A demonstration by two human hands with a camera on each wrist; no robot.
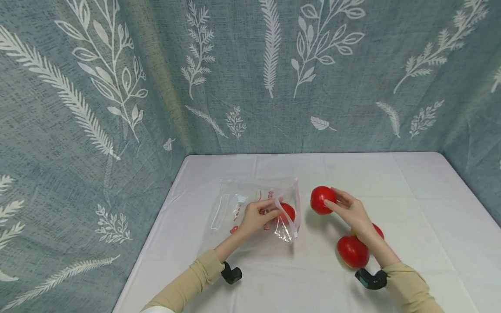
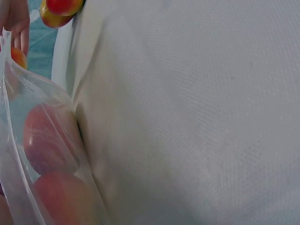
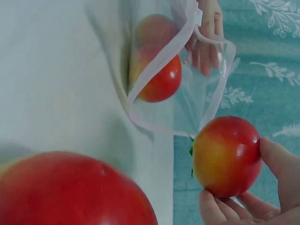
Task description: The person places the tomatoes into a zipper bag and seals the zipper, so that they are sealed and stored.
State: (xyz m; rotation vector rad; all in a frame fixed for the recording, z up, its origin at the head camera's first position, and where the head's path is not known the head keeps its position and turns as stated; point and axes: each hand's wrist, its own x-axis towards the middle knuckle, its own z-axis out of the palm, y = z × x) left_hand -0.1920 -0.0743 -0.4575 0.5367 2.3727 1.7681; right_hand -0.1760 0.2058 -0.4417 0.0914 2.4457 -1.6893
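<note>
A clear zip bag (image 1: 225, 217) with a pink-edged mouth lies on the white table, its mouth held raised toward the right. My left hand (image 1: 256, 216) pinches the bag near that mouth. Inside are two red round fruits; one fruit (image 3: 161, 77) sits just within the opening in the right wrist view, the other behind it. Between thumb and fingers my right hand (image 1: 352, 213) holds a red and yellow tomato (image 3: 227, 157) with a green stem end. It hangs above the table, right of the bag mouth and apart from it.
Below my right forearm a large red fruit (image 1: 353, 252) rests on the table, with another red fruit (image 1: 379, 231) partly hidden behind the wrist. A blue-green leaf-patterned curtain (image 1: 242, 78) hangs along the back and left of the white table (image 1: 422, 195).
</note>
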